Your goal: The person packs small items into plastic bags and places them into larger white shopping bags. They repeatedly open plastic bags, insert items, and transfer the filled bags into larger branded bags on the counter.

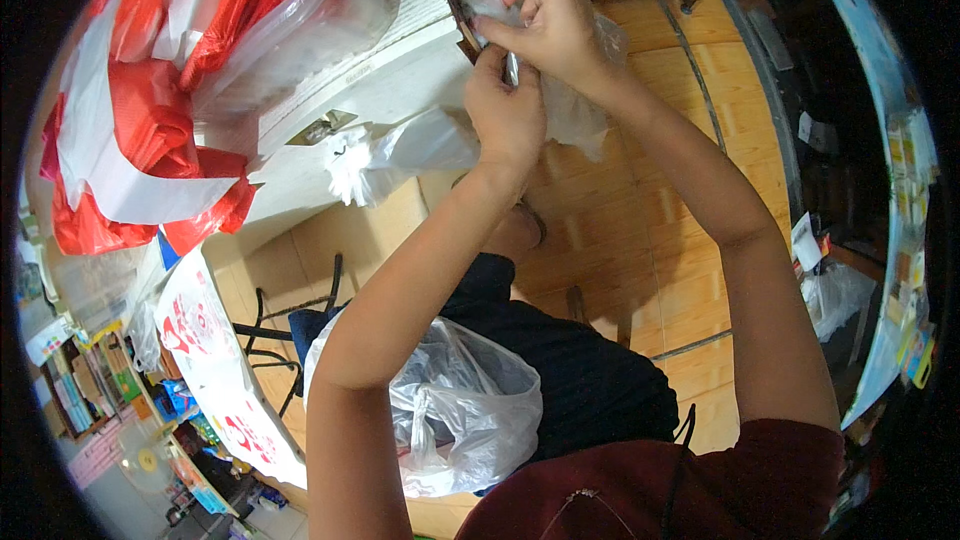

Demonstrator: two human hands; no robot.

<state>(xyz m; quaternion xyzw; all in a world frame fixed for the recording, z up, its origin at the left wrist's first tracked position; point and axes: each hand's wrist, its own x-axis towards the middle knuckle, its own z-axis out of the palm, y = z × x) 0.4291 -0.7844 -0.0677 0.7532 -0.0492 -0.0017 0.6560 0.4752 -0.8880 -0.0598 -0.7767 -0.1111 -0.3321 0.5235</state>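
At the top centre, my left hand (506,109) has its fingers curled at the edge of a white surface, with a bit of clear plastic between thumb and fingers. Just above and right of it, my right hand (544,22) has bent fingers over a bunch of clear plastic bags (577,116) that hang past the edge. Whether the right fingers grip the plastic cannot be told. Another bundle of whitish plastic bags (427,142) hangs below the white surface, left of my left hand. A translucent plastic bag (480,420) with a knotted part rests by my lap, its contents unclear.
Red and white plastic bags (154,120) lie on the white surface (322,105) at the upper left. A white sheet with red print (217,360) hangs at the left. Wood-look tiles (600,240) cover the floor. Crowded shelves (90,382) stand at the far left.
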